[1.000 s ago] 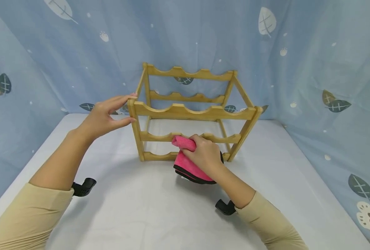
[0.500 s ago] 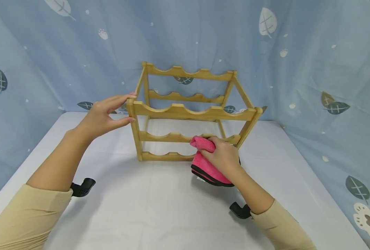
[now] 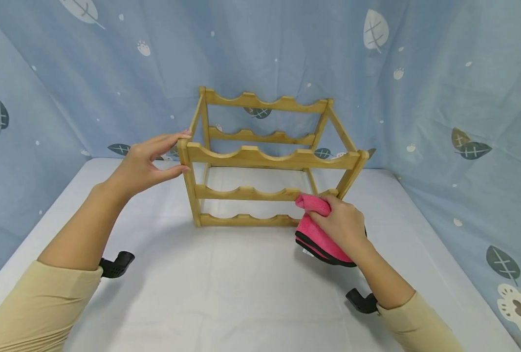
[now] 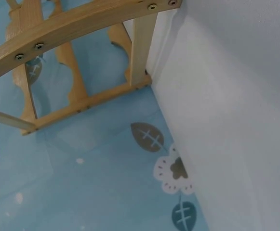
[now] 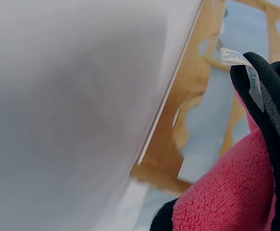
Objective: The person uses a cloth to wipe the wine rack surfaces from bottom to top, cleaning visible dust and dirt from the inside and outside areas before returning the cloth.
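A light wooden wine rack (image 3: 249,157) with scalloped crossbars stands on the white surface. My left hand (image 3: 148,159) holds its front left corner post near the top, fingertips over the top end and thumb lower on the post. My right hand (image 3: 341,222) grips a folded pink cloth with black edging (image 3: 319,239) at the rack's lower right front. The cloth hides the right part of the lower bars. Close up in the right wrist view, the fluffy pink cloth (image 5: 226,192) shows a white label, and the rack (image 5: 166,139) lies behind it.
Blue curtain fabric (image 3: 155,88) printed with leaves hangs behind the rack and along both sides. The white cloth-covered table (image 3: 225,288) extends in front. A black mount (image 3: 117,264) sits at the left wrist and another black mount (image 3: 361,300) at the right.
My right hand has slid to the right with the pink cloth along the rack's lower front bars, towards the right post. The left hand stays on the corner post.
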A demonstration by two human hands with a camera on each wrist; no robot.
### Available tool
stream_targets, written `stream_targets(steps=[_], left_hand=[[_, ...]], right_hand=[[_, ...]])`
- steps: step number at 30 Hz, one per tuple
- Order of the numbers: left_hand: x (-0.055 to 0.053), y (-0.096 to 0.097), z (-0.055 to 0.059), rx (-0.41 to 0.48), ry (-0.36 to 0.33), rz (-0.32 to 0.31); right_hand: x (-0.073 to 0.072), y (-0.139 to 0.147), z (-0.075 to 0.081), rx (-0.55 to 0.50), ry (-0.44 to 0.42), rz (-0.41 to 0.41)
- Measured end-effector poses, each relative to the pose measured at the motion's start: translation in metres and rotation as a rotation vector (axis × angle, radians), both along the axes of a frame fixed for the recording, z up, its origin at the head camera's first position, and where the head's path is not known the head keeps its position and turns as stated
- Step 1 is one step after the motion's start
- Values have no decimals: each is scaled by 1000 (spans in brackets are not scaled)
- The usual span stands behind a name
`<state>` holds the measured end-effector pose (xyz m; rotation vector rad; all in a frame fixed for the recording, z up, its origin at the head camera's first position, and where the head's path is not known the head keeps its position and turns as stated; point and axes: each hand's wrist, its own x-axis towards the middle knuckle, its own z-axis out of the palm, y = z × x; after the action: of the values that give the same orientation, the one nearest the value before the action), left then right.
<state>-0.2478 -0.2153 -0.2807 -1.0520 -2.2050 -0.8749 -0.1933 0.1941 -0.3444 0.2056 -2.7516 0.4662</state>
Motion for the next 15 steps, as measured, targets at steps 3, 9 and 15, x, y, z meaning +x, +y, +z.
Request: stream_targets(steps=[3,9,15], left_hand=[[0,0,0,0,3,-8],[-1,0,0,10,35,-30],[0,0,1,15,20,-24]], right_hand=[[3,11,0,3,2,-32],[9,30,2,14,14,-87],[13,47,3,11,-14,-134]])
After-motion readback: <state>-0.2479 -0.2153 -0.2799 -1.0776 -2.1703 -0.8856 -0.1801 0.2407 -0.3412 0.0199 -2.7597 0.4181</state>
